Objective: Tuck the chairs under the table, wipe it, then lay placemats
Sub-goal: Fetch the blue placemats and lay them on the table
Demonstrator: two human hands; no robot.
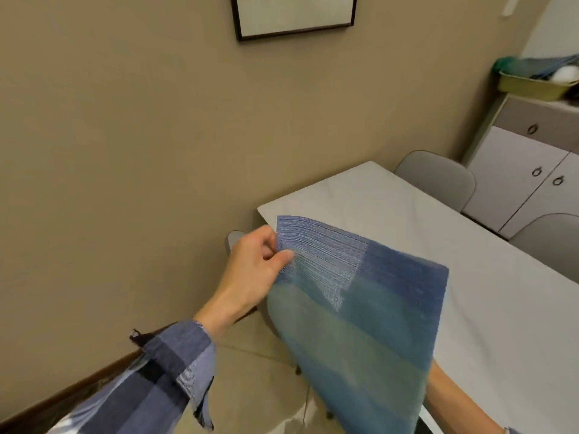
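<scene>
A blue and green woven placemat hangs in the air over the near left corner of the white table. My left hand pinches its upper left edge between thumb and fingers. Only my right forearm shows, passing under the placemat; the right hand itself is hidden behind the mat. Two grey chairs stand along the table's far side, their backs close to the edge. Part of another chair peeks out beyond the table's left end, behind my left hand.
A beige wall runs along the left, with a framed picture high up. A white cabinet with ring handles stands at the right, bearing a yellow-green tub of items. Tiled floor lies below.
</scene>
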